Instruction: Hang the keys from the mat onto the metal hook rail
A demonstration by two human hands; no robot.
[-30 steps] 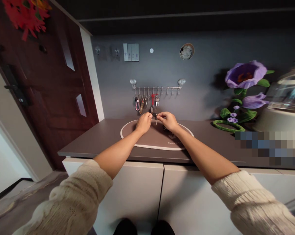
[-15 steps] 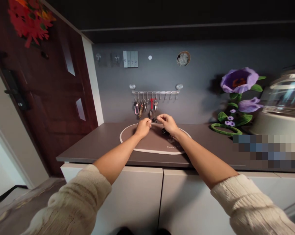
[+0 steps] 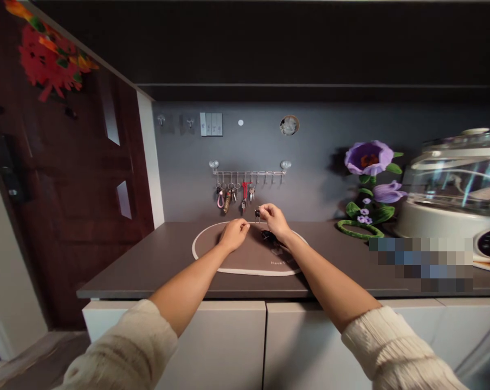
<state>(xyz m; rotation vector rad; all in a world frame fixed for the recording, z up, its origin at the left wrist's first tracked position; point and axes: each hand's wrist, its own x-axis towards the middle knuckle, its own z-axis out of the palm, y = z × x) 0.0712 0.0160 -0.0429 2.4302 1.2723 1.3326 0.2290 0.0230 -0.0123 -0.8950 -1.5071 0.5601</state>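
Observation:
My right hand (image 3: 273,221) pinches a small bunch of keys (image 3: 257,215) by the top, and the keys hang just in front of the wall, above the mat's back edge. Lower and to the left, my left hand (image 3: 234,235) hovers over the brown oval mat (image 3: 212,254) with its fingers curled together and nothing visible in them. A hook rail (image 3: 251,173) is fixed to the wall above both hands. Several key bunches hang on its left half, among them one with a red strap (image 3: 245,190) and one with a brown tag (image 3: 227,201). Partly behind my right wrist, black items (image 3: 268,236) lie on the mat.
A purple fabric flower (image 3: 369,158) with a green base stands on the dark counter (image 3: 135,265) at right. Beside it is a white appliance with a clear cover (image 3: 456,179). A dark cabinet (image 3: 269,49) overhangs the counter. The red-brown door (image 3: 107,216) is at left.
My left hand has come away from the keys, down and slightly left. The keys now hang from my right hand alone. The camera view has tilted up and shifted a little right.

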